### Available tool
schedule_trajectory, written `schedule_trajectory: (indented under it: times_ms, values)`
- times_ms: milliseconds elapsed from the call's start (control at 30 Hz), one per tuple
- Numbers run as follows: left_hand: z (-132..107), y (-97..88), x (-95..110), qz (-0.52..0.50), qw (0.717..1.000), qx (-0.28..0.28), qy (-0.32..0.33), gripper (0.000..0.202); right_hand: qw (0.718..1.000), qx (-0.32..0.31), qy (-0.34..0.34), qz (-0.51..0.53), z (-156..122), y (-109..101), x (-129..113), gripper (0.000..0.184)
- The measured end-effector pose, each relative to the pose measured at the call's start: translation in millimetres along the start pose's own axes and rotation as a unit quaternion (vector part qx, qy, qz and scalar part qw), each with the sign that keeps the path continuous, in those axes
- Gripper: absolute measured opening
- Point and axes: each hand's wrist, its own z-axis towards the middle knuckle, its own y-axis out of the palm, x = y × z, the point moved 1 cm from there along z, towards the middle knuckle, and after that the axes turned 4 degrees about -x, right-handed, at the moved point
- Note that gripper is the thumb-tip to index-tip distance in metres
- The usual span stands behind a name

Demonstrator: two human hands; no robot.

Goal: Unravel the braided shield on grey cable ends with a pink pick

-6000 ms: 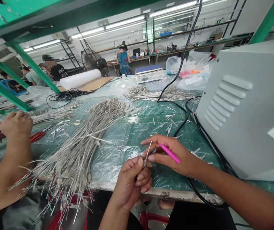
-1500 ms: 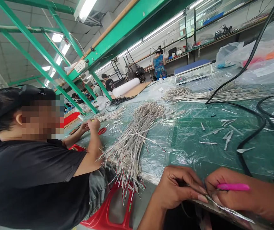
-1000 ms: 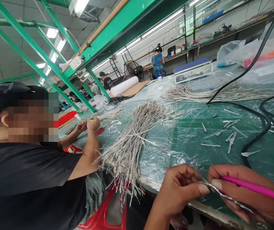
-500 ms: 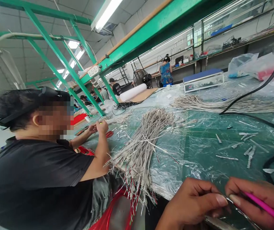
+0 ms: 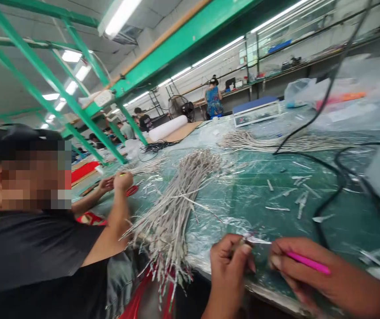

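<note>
My left hand (image 5: 228, 266) is closed, pinching the end of a cable (image 5: 243, 241) between thumb and fingers. Shiny foil and thin wires stick out of that end. A narrow foil strip (image 5: 259, 240) stretches from it to the fingertips of my right hand (image 5: 299, 261). This right hand is closed too, with a slim bright pink tool (image 5: 309, 262) lying across its fingers; the tool's tip is hidden. Left of my hands, a large bundle of grey-white cables (image 5: 190, 190) lies over the table edge, stripped ends hanging down.
A co-worker in a dark shirt (image 5: 27, 257) sits at the left, hands raised over the table. Foil scraps (image 5: 301, 204) lie on the green tabletop (image 5: 250, 190). Black cords (image 5: 323, 164) cross the right side. Further back are another cable bundle (image 5: 253, 141) and a scale (image 5: 256, 110).
The view has swung right, so the scene sits further left. My hands have come up and moved apart, and a foil strip now spans the gap between them.
</note>
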Motion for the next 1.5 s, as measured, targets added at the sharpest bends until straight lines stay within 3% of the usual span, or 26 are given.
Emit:
schedule_trajectory:
  times_ms: [33,100,167,233,333,467,600,700,833,1000,1133,1267,1500]
  values:
    - [1.8,0.4,-1.0,-0.004,1.000,-0.008,-0.010,0.038,0.999,0.006,-0.035,-0.016,0.2,-2.2,-12.0,0.022]
    - [5.2,1.4,-2.0,-0.010,0.999,-0.025,-0.031,0.033,0.987,0.095,-0.108,-0.078,1.6,-9.5,-27.8,0.018]
    - [7.1,2.2,-0.9,-0.001,0.998,-0.044,-0.042,0.034,0.969,0.176,-0.146,-0.091,2.1,-16.0,-33.2,0.018]
    - [7.1,3.2,2.6,0.024,0.995,-0.076,-0.052,0.040,0.962,0.203,-0.168,-0.066,1.2,-18.3,-34.5,0.027]
    - [5.8,5.8,10.1,0.053,0.987,-0.134,-0.070,0.045,0.968,0.168,-0.185,-0.024,-1.0,-14.9,-37.7,0.047]
    - [5.7,9.3,16.7,0.115,0.980,-0.152,-0.050,0.049,0.974,0.142,-0.177,-0.003,0.4,-11.1,-39.8,0.052]
    - [5.0,11.7,15.0,0.122,0.983,-0.129,-0.043,0.046,0.978,0.160,-0.132,0.014,5.0,-13.2,-35.3,0.042]
    - [3.1,12.9,12.8,0.109,0.989,-0.090,-0.042,0.045,0.986,0.129,-0.107,-0.006,5.8,-13.0,-34.2,0.029]
    - [1.2,13.6,10.7,0.097,0.991,-0.078,-0.046,0.043,0.987,0.105,-0.121,-0.035,2.1,-10.8,-36.3,0.011]
    - [2.2,12.6,11.0,0.103,0.988,-0.103,-0.045,0.041,0.980,0.125,-0.126,-0.089,-0.9,-8.5,-36.1,0.028]
    - [3.6,12.0,14.5,0.085,0.981,-0.161,-0.067,0.039,0.981,0.148,-0.102,-0.078,0.9,-7.5,-35.2,0.025]
    - [5.8,10.9,15.8,0.055,0.977,-0.188,-0.087,0.038,0.977,0.155,-0.123,-0.078,2.4,-6.5,-33.5,0.025]
    - [9.1,11.1,13.6,0.019,0.971,-0.203,-0.128,0.038,0.945,0.193,-0.173,-0.200,3.8,-6.2,-27.9,0.020]
